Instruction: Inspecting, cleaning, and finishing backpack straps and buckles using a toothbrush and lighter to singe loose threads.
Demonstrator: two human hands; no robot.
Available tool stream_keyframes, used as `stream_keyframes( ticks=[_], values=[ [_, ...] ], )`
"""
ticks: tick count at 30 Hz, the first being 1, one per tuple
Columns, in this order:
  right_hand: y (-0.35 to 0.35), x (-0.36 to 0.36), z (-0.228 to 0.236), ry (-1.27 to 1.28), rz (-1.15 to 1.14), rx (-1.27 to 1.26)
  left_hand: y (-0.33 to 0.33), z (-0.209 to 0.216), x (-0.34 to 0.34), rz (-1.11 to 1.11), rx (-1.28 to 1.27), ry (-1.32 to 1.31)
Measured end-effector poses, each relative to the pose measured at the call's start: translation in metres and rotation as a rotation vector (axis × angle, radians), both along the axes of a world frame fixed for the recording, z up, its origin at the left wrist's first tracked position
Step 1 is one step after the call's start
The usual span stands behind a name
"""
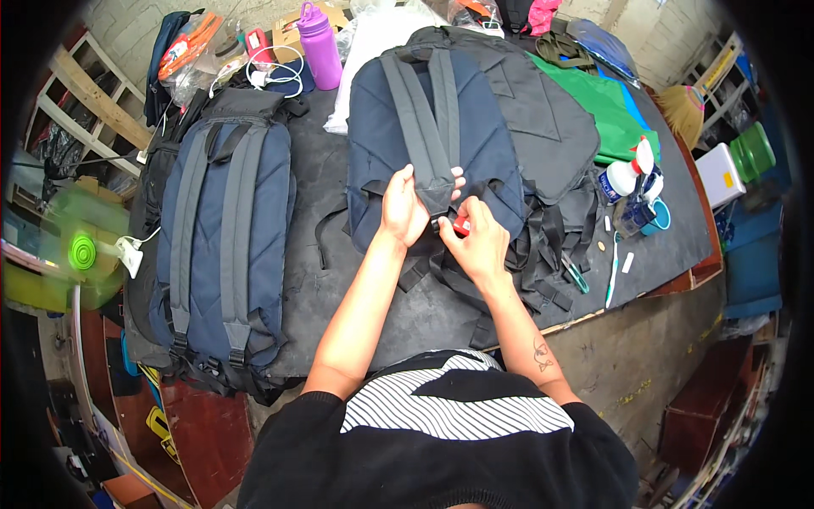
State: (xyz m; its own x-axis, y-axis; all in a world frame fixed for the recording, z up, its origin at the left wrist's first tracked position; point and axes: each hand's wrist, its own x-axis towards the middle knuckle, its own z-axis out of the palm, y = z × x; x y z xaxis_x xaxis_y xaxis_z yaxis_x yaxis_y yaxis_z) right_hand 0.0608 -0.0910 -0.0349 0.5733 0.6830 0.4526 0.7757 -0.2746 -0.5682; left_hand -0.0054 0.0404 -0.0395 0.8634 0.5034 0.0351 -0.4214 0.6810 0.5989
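Observation:
A navy-blue backpack [490, 110] lies on the dark table in front of me, its grey shoulder straps facing up. My left hand [405, 210] grips the lower end of one grey shoulder strap [421, 127], lifting it off the back panel. Close beside it, my right hand [476, 242] pinches a small red object [461, 226] against the strap's tip, near the black buckle and webbing. Most of that red object is hidden by my fingers, so its kind cannot be made out.
Another navy backpack [222, 229] lies at left, and a black backpack [543, 110] behind the middle one. At right are a spray bottle [623, 176], a blue cup [657, 219], green-handled snips [577, 276] and a toothbrush [612, 280]. A purple bottle [319, 47] stands at the back.

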Motion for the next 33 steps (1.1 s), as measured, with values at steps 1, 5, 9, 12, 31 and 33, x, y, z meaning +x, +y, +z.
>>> stream_keyframes(
  ticks=[1, 5, 9, 12, 31, 33],
  values=[
    [0.001, 0.000, -0.001, -0.029, 0.010, -0.002, 0.000, 0.001, 0.000, 0.000, 0.000, 0.000],
    [0.006, -0.002, -0.006, -0.090, 0.043, 0.040, 0.001, -0.001, 0.001, -0.030, 0.060, 0.021],
    [0.005, -0.001, -0.005, -0.053, 0.035, 0.016, 0.001, 0.000, 0.001, -0.039, 0.039, 0.018],
    [0.003, -0.002, 0.000, 0.057, 0.025, 0.045, 0.005, -0.001, 0.004, -0.174, -0.295, -0.141],
    [0.006, 0.015, -0.016, 0.026, -0.081, 0.256, -0.002, 0.005, 0.042, 0.596, 0.231, 0.417],
    [0.003, -0.002, -0.001, 0.039, 0.003, 0.211, 0.000, 0.000, 0.042, 0.562, 0.177, 0.388]
  ],
)
